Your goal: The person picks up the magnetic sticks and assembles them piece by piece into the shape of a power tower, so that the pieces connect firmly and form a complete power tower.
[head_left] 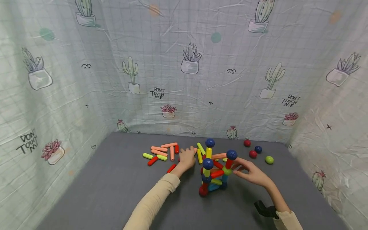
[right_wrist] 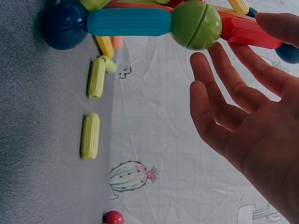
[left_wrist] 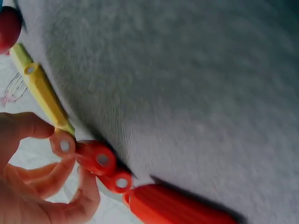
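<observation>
My left hand (head_left: 187, 158) reaches among loose rods behind the built frame. Its thumb and fingers pinch a salmon-orange rod (left_wrist: 58, 143), seen end-on in the left wrist view. Red rods (left_wrist: 103, 161) lie right against those fingers, and a yellow rod (left_wrist: 46, 95) is just beyond the thumb. The frame of rods and balls stands on the table, with blue balls (head_left: 208, 164) on top and a red ball (head_left: 203, 191) at its near foot. Beside it my right hand (head_left: 250, 172) has its fingers extended, tips at the green ball (right_wrist: 196, 25) and upright red rod (right_wrist: 247, 28).
Salmon, red and lime rods (head_left: 159, 153) are scattered left of the left hand. Lime rods (right_wrist: 91, 135) lie behind the frame. Red balls (head_left: 253, 154), a blue ball (head_left: 258, 149) and a lime ball (head_left: 269, 159) sit at the back right. A printed curtain (head_left: 169, 76) surrounds the grey table (head_left: 115, 191).
</observation>
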The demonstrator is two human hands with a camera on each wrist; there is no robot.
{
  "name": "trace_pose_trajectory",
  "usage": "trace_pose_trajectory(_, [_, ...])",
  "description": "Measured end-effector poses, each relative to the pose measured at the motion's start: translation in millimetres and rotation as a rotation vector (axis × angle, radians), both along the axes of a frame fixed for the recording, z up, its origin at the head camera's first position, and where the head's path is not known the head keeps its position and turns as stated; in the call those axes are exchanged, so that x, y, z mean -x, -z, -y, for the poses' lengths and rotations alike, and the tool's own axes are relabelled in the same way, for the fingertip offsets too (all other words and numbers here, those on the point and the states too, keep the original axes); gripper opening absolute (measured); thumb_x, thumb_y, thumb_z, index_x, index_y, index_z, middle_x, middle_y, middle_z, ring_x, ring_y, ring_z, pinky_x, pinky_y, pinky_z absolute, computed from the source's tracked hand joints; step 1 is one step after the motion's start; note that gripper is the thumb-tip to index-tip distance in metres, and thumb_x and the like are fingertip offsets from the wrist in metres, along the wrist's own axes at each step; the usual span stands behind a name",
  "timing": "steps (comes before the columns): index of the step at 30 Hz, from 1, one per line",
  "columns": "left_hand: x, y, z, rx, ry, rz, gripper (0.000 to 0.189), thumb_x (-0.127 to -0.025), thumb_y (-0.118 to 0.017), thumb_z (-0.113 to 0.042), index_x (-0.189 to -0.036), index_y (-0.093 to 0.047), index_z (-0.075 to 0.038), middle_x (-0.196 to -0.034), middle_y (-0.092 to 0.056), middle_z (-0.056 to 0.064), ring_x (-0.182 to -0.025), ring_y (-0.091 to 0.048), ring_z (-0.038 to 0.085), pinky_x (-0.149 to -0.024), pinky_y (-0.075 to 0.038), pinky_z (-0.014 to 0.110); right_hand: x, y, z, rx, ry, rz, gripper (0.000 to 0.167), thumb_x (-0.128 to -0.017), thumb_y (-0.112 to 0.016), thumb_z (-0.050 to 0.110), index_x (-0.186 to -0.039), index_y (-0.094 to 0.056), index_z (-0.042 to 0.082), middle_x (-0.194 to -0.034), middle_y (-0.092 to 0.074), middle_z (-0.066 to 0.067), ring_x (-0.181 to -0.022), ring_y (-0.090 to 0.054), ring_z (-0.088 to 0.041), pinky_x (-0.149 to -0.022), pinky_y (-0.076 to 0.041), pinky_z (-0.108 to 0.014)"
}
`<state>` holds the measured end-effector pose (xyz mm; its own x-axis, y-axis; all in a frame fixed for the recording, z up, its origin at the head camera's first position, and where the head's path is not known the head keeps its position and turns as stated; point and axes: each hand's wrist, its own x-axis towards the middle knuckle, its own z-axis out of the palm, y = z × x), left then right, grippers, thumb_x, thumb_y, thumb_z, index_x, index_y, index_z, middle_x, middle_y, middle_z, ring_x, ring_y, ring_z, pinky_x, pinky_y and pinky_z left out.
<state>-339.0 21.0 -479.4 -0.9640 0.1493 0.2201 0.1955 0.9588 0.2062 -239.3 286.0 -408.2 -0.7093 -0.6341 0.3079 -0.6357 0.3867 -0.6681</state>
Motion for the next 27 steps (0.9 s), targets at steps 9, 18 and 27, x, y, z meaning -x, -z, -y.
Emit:
trace_pose_trajectory(9, [-13.4, -30.4, 33.6, -0.36, 0.105, -0.145, 0.019, -0.082, -0.062, -0.009, -0.099, -0.064, -0.002, -0.086, -0.057, 0.012, -0.066, -0.051, 0.022, -0.058, -0.04, 0.03, -0.8, -2.8, 1, -0.01, -0.005, -0.001, 0.034, -0.087, -0.053, 0.004, -0.12, -0.048, 0.001, -0.104, -0.058, -0.015, -0.09, -0.057, -0.015, -0.074, -0.049, -0.026])
trace_pose_trajectory(18, [-62.4, -87.9, 44.1, -0.648, 0.225, -0.319, 0.026, -0.081, -0.065, -0.016, -0.106, -0.064, -0.01, -0.089, -0.054, 0.01, -0.067, -0.046, 0.016, -0.057, -0.033, 0.022, 1.1, -0.2, -3, -0.003, -0.013, -0.003, 0.033, -0.088, -0.052, 0.004, -0.121, -0.047, 0.001, -0.104, -0.057, -0.015, -0.09, -0.057, -0.021, -0.074, -0.049, -0.026])
trace_pose_trajectory(27, [-123.5, -148.0, 25.6, -0.669, 0.542, -0.367, 0.028, -0.082, -0.063, -0.011, -0.11, -0.063, -0.008, -0.095, -0.057, 0.006, -0.08, -0.05, 0.014, -0.066, -0.038, 0.024, -0.1, 5.6, 5, -0.051, 0.125, -0.051, 0.035, -0.085, -0.059, 0.014, -0.118, -0.049, 0.006, -0.1, -0.061, -0.008, -0.088, -0.057, -0.023, -0.07, -0.049, -0.026])
